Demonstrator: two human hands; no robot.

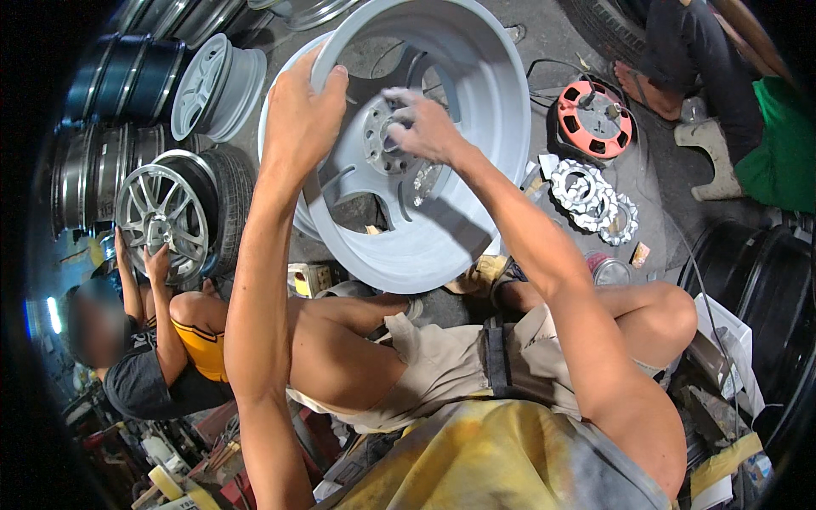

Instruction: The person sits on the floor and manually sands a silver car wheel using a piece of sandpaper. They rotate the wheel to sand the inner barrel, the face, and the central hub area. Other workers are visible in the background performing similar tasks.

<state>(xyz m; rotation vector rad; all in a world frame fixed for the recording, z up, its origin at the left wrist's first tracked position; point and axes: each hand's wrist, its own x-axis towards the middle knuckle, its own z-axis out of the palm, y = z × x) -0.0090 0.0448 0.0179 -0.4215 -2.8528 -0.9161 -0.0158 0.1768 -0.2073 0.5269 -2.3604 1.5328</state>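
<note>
A large grey alloy wheel (489, 110) stands tilted in front of me, its wide barrel facing up toward me. My left hand (302, 115) is closed round the upper left edge of the rim, with the thumb over the lip. Inside the barrel, my right hand (425, 132) is at the hub (380, 151) with its bolt holes. Its fingers are bent, apart and slightly blurred, with grey dust on them; I see nothing held in them. Openings between the spokes show the floor beneath.
Wheels are stacked at the left, beside a silver spoked wheel (161, 217) that another person handles. A red-orange cable reel (595, 119) and grey-white ring-shaped parts (586, 191) lie to the right. Another person's foot (650, 89) is beyond the reel. Dark rims stand at far right.
</note>
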